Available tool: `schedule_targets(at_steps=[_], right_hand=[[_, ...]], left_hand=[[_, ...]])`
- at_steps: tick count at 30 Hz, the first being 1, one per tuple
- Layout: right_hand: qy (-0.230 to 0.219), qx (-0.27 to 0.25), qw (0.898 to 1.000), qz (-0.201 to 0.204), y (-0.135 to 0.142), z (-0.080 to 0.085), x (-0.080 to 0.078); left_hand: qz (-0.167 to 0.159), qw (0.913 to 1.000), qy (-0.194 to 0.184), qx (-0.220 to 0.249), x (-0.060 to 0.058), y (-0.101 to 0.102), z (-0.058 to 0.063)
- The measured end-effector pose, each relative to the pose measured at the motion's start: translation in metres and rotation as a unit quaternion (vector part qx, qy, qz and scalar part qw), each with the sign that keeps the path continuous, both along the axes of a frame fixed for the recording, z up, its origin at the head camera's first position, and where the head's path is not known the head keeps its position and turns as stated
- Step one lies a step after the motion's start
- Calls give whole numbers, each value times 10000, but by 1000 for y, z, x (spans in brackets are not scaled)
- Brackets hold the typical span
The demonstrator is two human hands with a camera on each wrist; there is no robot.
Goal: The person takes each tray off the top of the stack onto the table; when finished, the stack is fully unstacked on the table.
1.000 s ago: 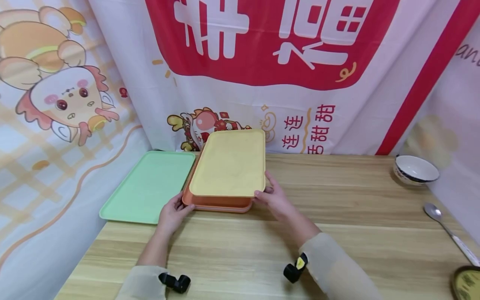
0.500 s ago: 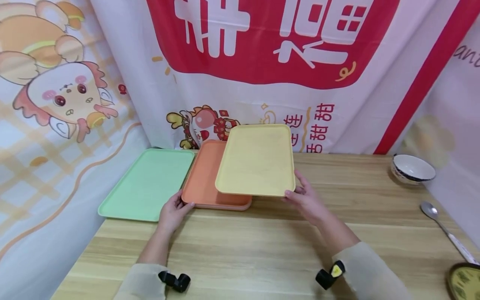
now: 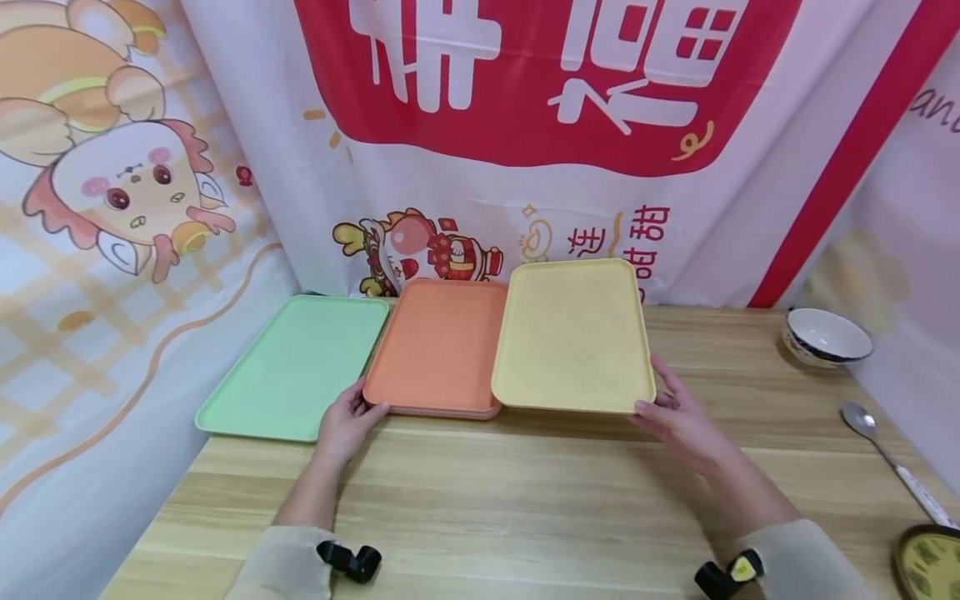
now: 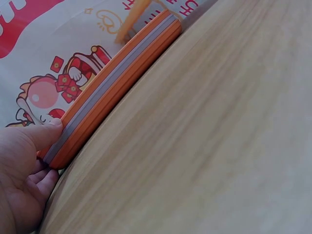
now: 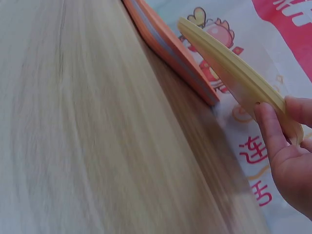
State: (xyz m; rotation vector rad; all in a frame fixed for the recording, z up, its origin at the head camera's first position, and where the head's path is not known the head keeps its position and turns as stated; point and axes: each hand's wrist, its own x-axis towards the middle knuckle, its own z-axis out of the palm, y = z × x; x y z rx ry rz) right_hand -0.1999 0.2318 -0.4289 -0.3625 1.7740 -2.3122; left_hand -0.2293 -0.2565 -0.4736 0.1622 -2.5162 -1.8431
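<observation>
My right hand (image 3: 678,421) pinches a yellow tray (image 3: 573,337) at its near right corner, thumb over the rim and fingers beneath. In the right wrist view the yellow tray (image 5: 234,68) hangs tilted above the table. An orange tray (image 3: 442,346) lies at the top of a small stack just left of it. My left hand (image 3: 348,425) grips the near left corner of that stack, and in the left wrist view its thumb lies on the upper rim. A greyish tray edge (image 4: 117,83) shows between orange ones. Left of the stack lies a green tray (image 3: 300,367).
On the right of the wooden table (image 3: 480,517) stand a patterned bowl (image 3: 827,337) and, nearer, a spoon (image 3: 896,462). A dark-rimmed yellow-green round dish (image 3: 933,562) is cut off at the lower right. A printed curtain (image 3: 712,225) hangs behind the table.
My right hand has carried the yellow tray rightward from above the orange stack, uncovering the orange tray, and lowered it slightly lately. My left hand stays at the stack's corner.
</observation>
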Motion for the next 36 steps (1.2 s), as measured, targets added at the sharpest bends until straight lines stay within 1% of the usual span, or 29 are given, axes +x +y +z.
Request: schedule_targets(at_steps=[7,14,23,29,36], right_hand=[[67,215,9996,159,21,-12,5],[-385,644,9972,56,26,-21,6],[-693,1083,9917,-24,26,-22,0],[-617,1427,9878,-70,24,-25,-5],[-692,1933,9783,-283,23,-30,-12]], left_hand=[[-3,10000,-31,-49,1,0,1],[-6,10000,-29,2,2,-1,0],[-10,9999,13,122,1,0,0],[-30,9999,-9,115,1,0,0],[-13,10000,2,96,1,0,0]])
